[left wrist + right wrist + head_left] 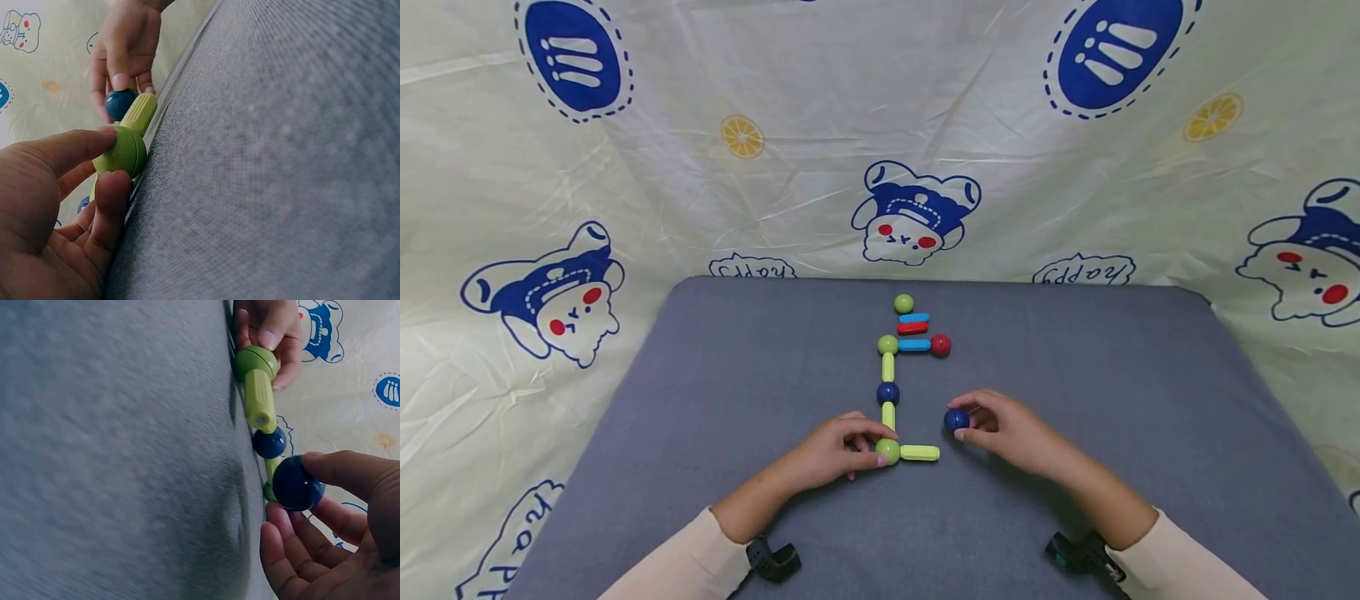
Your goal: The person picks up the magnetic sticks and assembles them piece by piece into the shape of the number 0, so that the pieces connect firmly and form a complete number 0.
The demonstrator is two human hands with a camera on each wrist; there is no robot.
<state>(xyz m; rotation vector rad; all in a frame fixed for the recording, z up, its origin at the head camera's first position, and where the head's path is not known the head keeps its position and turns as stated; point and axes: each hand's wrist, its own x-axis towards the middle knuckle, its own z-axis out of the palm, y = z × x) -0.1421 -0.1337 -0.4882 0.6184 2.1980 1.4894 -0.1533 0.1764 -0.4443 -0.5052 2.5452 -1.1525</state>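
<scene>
My left hand (844,447) pinches a green ball (887,452) at the near corner of a joined chain of balls and rods. From that ball a yellow-green rod (920,452) points right, its far end free. Another yellow rod (888,414) runs up to a dark blue ball (887,393) in the chain. To the right, my right hand (1003,429) holds a loose dark blue ball (957,419) between thumb and fingers, apart from the rod's free end. The right wrist view shows this held ball (298,482) close up.
Farther up, the chain continues through a yellow rod (888,367), a green ball (887,345), a blue rod (914,345) and a red ball (941,345). Beyond lie a loose red rod (913,328), a blue rod (914,317) and a green ball (903,303). Grey cloth covers the table (737,367).
</scene>
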